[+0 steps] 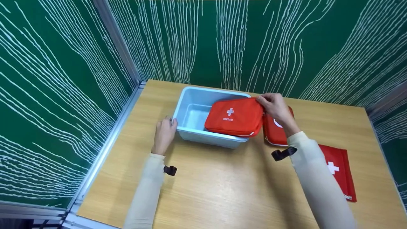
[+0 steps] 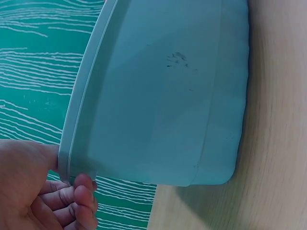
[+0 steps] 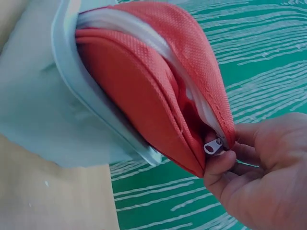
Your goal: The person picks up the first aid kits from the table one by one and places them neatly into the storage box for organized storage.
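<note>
hands [image 1: 164,135] [image 1: 278,108] gripping, left on bin [image 1: 208,140], right on red pouch [image 1: 237,124], red case [image 1: 275,135] alongside, right sleeve [image 1: 321,183] overlapping packet [image 1: 341,174]

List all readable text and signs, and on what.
"FIRST AID" (small, soft), under a white cross: red pouch held by the right hand.
White cross, no words readable: flat red packet, partly behind the sleeve.
Partial white ring, rest hidden: red case.
No numbers legible.

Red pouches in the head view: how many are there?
3. One pouch, in the right grip, juts from the blue bin; a second pouch lies on the table right of the bin; a third pouch lies farther right, partly behind the right sleeve. More could be hidden.
</note>
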### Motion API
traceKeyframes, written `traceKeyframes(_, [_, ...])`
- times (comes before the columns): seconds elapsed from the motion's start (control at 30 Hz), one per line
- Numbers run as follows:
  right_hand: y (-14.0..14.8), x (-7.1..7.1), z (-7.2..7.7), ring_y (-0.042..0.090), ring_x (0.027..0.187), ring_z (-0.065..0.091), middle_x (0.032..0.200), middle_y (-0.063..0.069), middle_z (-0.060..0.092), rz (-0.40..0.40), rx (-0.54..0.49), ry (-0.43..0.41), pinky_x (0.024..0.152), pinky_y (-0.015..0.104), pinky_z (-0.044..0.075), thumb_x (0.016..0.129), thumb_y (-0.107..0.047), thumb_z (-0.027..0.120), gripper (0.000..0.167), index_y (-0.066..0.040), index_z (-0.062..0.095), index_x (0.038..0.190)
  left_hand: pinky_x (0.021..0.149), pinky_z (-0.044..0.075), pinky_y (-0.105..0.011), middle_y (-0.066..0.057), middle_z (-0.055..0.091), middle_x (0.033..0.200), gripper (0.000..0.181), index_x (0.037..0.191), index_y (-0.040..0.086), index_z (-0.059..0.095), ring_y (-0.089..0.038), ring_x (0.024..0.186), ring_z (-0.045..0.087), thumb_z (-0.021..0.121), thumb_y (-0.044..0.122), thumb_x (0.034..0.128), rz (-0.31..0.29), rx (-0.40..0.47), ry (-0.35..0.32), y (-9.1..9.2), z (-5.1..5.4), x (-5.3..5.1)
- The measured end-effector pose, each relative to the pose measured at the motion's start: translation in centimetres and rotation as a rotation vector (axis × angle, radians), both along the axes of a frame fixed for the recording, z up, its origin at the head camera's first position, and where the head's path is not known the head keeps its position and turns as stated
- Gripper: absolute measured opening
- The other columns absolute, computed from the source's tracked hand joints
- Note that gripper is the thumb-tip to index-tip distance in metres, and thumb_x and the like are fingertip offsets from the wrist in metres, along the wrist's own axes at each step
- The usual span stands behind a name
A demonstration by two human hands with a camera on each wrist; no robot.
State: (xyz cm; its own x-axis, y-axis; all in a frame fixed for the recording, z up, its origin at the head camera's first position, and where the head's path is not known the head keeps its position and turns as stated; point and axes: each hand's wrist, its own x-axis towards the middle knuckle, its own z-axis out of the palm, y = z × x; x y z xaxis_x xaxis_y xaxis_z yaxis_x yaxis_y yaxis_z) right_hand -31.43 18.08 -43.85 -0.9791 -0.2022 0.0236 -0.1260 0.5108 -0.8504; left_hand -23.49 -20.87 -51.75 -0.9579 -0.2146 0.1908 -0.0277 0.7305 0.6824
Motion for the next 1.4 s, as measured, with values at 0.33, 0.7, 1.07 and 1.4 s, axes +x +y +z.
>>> traceKeyframes(0.33, [-2.7, -0.4, -1.3, 0.015, 0.069, 0.055, 0.087, 0.008, 0.055, -0.02, 0.029, -0.035, 0.061, 0.023, 0.05, 0.098, -0.026, 0.058, 0.028, -0.005, 0.054, 0.116, 0.054, 0.033, -0.03, -0.001, 0.04, 0.06, 0.031, 0.071, 0.008, 0.052, -0.018, 0.056, 0.042, 0.051, 0.023, 0.0983, 0.022, -0.029, 0.025, 0.1, 0.0, -0.1])
traceKeyframes(0.7, [-3.8, 0.0, -1.7, 0.024, 0.091, 0.063, 0.115, 0.014, 0.06, 0.008, 0.077, -0.106, 0.078, 0.028, 0.056, 0.097, -0.019, 0.059, 0.033, -0.005, 0.056, 0.127, 0.053, 0.036, -0.03, -0.002, 0.045, 0.061, 0.028, 0.08, 0.003, 0.061, -0.018, 0.057, 0.045, 0.052, 0.023, 0.0973, 0.036, -0.04, 0.039, 0.0, -0.1, -0.2])
traceKeyframes(1.07, [-3.3, 0.4, -2.6, 0.031, 0.117, 0.056, 0.137, 0.015, 0.055, 0.093, 0.106, -0.123, 0.099, 0.047, 0.048, 0.097, -0.019, 0.06, 0.041, -0.009, 0.055, 0.137, 0.055, 0.039, -0.033, -0.004, 0.047, 0.063, 0.028, 0.08, 0.003, 0.061, -0.02, 0.061, 0.048, 0.053, 0.024, 0.0966, 0.042, -0.03, 0.037, 0.0, -0.3, -0.3])
traceKeyframes(1.4, [4.2, 2.8, -3.5, 0.027, 0.101, 0.058, 0.124, 0.017, 0.059, -0.038, 0.108, -0.031, 0.076, 0.019, 0.05, 0.097, -0.025, 0.06, 0.041, -0.005, 0.056, 0.133, 0.054, 0.038, -0.029, -0.005, 0.047, 0.065, 0.028, 0.086, 0.002, 0.061, -0.018, 0.061, 0.047, 0.05, 0.024, 0.0986, 0.02, 0.026, -0.005, -0.1, -0.3, -0.1])
